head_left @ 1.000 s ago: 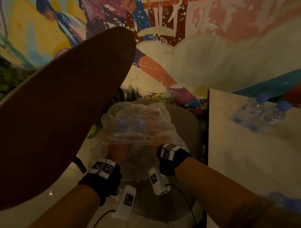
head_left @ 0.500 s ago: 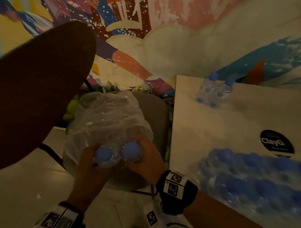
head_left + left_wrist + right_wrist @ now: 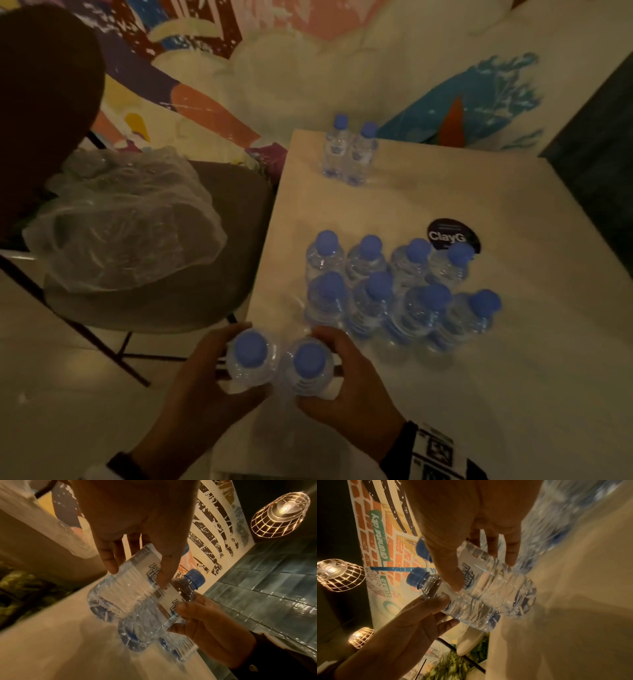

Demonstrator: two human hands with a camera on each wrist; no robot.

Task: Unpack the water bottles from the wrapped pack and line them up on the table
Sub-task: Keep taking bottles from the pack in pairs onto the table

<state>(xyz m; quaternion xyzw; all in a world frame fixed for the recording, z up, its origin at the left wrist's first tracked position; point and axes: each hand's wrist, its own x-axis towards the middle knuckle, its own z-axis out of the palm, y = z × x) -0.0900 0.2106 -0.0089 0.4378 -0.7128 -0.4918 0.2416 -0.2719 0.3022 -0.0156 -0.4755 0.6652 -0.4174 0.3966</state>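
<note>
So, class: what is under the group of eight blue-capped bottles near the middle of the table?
The eight clear blue-capped bottles stand on the pale tabletop. A round black sticker shows behind them; one far-row bottle covers its lower edge.

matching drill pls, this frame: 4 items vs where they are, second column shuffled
Items:
1. plastic wrap
2. pair of bottles
3. round black sticker
4. bottle with left hand on it

Places:
A. far end of table
B. at the table's near corner
C. on the chair seat
D. on the tabletop, just behind the block of eight bottles

Pairs: 1-C, 2-A, 3-D, 4-B
</note>
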